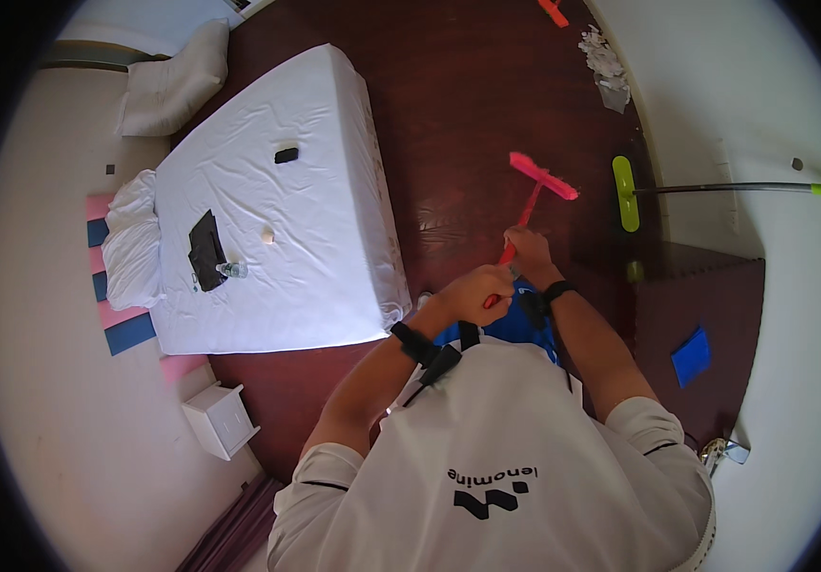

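Note:
Both of my hands are wrapped round the red handle of a broom (543, 177), whose pink T-shaped head points away from me over the dark red floor. My right hand (530, 252) grips farther up the handle, closer to the head. Lower down, in front of my body, my left hand (480, 294) is closed round the handle's near end. Whether the bristles touch the floor I cannot tell. Black bands are strapped on both wrists.
Left stands a bed with a white-sheeted mattress (287, 248), holding a black bag (205, 250), a clear bottle (231, 270) and a small black object (286, 155). A green-headed mop (625, 194) leans at the right wall, near a bin (613, 95) of crumpled paper. A white nightstand (222, 419) stands lower left.

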The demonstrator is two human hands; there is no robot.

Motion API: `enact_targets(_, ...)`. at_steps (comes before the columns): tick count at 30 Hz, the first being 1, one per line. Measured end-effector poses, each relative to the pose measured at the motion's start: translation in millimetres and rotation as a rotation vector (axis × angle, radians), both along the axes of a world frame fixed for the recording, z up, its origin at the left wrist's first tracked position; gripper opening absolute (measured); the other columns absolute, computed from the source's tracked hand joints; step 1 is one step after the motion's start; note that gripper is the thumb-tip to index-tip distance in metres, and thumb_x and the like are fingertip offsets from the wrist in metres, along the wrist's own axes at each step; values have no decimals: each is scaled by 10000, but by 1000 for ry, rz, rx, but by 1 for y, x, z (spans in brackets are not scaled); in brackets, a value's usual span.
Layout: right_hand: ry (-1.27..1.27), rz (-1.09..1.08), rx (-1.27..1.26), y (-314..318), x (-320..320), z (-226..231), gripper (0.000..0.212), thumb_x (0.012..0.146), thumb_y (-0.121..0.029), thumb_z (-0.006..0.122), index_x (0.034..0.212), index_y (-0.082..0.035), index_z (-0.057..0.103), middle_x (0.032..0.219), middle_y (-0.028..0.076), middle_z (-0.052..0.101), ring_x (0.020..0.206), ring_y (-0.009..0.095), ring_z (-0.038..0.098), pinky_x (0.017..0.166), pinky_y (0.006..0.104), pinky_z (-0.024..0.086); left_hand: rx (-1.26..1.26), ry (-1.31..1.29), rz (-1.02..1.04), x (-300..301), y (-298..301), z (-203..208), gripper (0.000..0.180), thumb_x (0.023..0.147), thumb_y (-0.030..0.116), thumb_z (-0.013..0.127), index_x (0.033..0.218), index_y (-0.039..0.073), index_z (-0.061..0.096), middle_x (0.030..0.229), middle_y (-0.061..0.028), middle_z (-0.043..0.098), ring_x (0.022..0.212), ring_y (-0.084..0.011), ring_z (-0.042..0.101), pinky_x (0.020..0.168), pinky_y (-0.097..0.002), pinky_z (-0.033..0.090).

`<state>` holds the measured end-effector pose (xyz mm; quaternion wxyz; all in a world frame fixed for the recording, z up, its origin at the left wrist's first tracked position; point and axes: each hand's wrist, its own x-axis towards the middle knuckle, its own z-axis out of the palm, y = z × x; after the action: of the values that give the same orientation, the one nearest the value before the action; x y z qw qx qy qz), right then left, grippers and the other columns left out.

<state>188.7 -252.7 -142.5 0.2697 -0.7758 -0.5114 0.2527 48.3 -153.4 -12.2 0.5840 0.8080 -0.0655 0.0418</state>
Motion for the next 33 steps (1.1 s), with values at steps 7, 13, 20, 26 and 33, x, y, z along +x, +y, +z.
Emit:
enact_targets(7, 190, 27, 337, 42, -12, 0, 126, 742, -191, 590, 823, -107, 638, 867, 84, 635, 790, 322, 620, 659, 424, 483, 212, 125, 16, 48, -3, 30, 236, 706, 104, 614, 561, 27, 444, 582, -131, 464, 587, -322, 474, 569, -417, 383)
enact_targets(13, 305, 164, 349, 65, -36, -5, 139, 739, -212, 590, 817, -110, 641, 861, 89, 638, 793, 321, 622, 661, 423, 485, 55, 143, 462, 54, 8, 32, 228, 745, 127, 599, 576, 26, 485, 589, -145, 538, 575, -335, 534, 566, -425, 403)
enact_targets(20, 397, 339, 319, 82, -55, -15, 156, 736, -237, 589, 810, -112, 644, 855, 94, 641, 796, 320, 625, 664, 421, 486, 245, 172, 578, 7, 18, -3, 194, 733, 99, 605, 610, 18, 480, 554, -138, 484, 542, -332, 493, 564, -392, 394)
enact_targets(26, 439, 416, 302, 90, -57, -20, 171, 733, -258, 588, 804, -114, 647, 850, 99, 643, 798, 319, 627, 666, 419, 488, 151, 332, 631, -3, 10, -9, 174, 725, 80, 592, 616, 5, 479, 586, -142, 489, 564, -327, 492, 580, -386, 400)
enact_targets(33, 359, 461, 217, 98, -24, -8, 210, 727, -306, 580, 793, -121, 655, 834, 106, 648, 806, 315, 632, 674, 420, 491, 120, 77, 653, 26, 38, 5, 231, 744, 57, 591, 573, 9, 443, 517, -143, 413, 461, -272, 378, 465, -360, 334)
